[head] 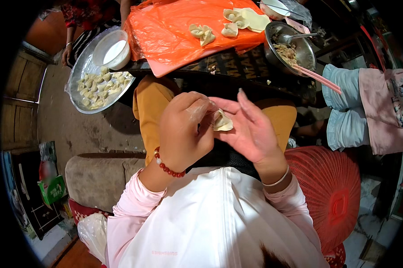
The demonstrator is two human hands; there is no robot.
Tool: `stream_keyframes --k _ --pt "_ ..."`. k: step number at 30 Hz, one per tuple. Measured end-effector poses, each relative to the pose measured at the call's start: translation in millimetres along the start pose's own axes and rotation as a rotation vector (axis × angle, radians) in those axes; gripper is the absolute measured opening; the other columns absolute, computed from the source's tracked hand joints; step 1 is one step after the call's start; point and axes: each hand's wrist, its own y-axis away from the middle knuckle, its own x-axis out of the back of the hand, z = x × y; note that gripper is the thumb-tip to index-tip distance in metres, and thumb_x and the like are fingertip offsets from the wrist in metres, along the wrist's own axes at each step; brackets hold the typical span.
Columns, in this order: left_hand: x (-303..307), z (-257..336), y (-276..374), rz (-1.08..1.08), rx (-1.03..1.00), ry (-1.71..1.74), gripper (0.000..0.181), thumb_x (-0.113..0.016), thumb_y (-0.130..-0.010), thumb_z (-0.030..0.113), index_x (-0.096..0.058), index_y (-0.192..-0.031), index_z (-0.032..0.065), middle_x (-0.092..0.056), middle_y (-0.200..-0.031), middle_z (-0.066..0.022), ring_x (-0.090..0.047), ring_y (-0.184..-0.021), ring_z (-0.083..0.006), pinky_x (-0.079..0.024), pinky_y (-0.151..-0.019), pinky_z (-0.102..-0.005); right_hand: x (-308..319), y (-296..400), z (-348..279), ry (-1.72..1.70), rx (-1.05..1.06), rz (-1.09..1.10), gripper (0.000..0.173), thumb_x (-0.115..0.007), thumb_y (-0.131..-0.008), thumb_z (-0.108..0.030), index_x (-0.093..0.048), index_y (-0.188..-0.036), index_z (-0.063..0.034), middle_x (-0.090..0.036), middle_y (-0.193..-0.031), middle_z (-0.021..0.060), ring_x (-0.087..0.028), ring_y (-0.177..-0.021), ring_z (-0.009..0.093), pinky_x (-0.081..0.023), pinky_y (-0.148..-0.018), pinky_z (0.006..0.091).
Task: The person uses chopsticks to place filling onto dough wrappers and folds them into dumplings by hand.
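My left hand (188, 124) pinches a small folded wonton (223, 121) between its thumb and fingers, above my lap. The wonton is pale, with a flared edge of wrapper on its right side. Behind and beside it, palm up, is my right hand (250, 129). Its thumb stands away from the palm, and some of its fingers are hidden behind my left hand. Whether the wonton touches the right palm is hard to tell. Several finished wontons (202, 32) lie on an orange plastic sheet (164, 30), near a stack of flat wrappers (256, 20).
A steel bowl (305, 55) of filling holds a spoon and pink chopsticks (318, 79). Left of the table, a large round tray (75, 97) carries many wontons and a plastic tub (121, 55) of white powder. Another person's hand (67, 55) hangs beside it. A red plastic chair (322, 187) stands right.
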Motion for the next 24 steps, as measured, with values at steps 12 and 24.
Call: stream_keyframes --k 12,24 --pt "-14 -23 9 -0.169 0.169 -0.014 0.015 -0.065 -0.066 -0.008 -0.065 -0.079 -0.0026 -0.061 -0.075 -0.0137 -0.062 -0.068 -0.0279 -0.048 -0.060 -0.0320 31 -20 28 -0.182 -0.058 0.165 0.045 -0.038 -0.100 -0.038 -0.052 -0.120 0.0000 -0.061 -0.111 0.0096 -0.058 -0.100 0.020 -0.045 -0.089 0.0382" --pt "-27 -25 10 -0.070 0.125 0.049 0.018 -0.069 -0.069 -0.003 -0.067 -0.086 0.0005 -0.063 -0.076 -0.0121 -0.062 -0.071 -0.0295 -0.050 -0.062 -0.0345 29 -21 29 -0.172 0.056 0.191 0.033 -0.040 -0.099 -0.028 -0.059 -0.111 -0.0039 -0.064 -0.104 0.0063 -0.059 -0.093 0.017 -0.045 -0.085 0.0364"
